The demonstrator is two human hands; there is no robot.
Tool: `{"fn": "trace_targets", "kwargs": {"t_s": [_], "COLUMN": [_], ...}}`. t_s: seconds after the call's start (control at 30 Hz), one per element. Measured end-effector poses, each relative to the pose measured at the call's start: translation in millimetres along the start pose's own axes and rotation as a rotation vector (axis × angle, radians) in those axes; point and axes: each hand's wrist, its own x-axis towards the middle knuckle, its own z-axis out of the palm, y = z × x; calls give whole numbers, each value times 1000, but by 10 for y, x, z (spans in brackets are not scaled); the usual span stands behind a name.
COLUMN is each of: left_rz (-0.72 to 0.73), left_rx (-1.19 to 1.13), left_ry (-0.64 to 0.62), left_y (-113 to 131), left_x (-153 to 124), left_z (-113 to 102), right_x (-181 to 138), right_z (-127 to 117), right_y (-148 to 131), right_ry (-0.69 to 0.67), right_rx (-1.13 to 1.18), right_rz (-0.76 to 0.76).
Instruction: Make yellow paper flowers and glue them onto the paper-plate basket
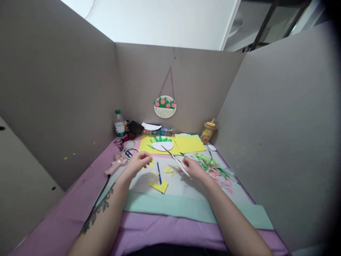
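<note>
My left hand (138, 161) hovers over the table with its fingers pinched on a small yellow paper piece (151, 163). To its right, my right hand (192, 167) grips white-handled scissors (174, 158) whose blades are spread and point up-left toward the yellow sheets. Between the hands lie a blue pen (158, 172), a yellow paper scrap (159, 185) and smaller yellow cuttings (169, 170).
Yellow paper sheets (186, 143) and a white paper plate half with green leaves (161, 144) lie further back. Green and pink scraps (215, 170) pile at the right. A glue gun (117, 165), tape rolls (130, 149), bottles (119, 124) and a jar (208, 130) stand along the cardboard walls. A teal sheet (186, 208) covers the front.
</note>
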Motion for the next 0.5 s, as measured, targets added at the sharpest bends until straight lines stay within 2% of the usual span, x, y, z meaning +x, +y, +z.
{"fn": "trace_targets", "kwargs": {"t_s": [0.07, 0.17, 0.33, 0.4, 0.5], "left_rz": [-27, -74, -128, -143, -159], "left_rx": [-110, -286, -466, -492, -510], "left_ry": [68, 148, 247, 253, 206], "left_y": [-33, -90, -132, -135, -152], "left_x": [29, 65, 76, 64, 38], "left_z": [58, 189, 421, 496, 595], "right_x": [29, 59, 65, 48, -6], "right_z": [41, 89, 66, 62, 130], "right_y": [26, 58, 132, 119, -32], "right_ry": [43, 11, -39, 19, 237], "right_rx": [-164, -288, -207, -151, -19], "right_rz": [86, 112, 11, 1, -62]}}
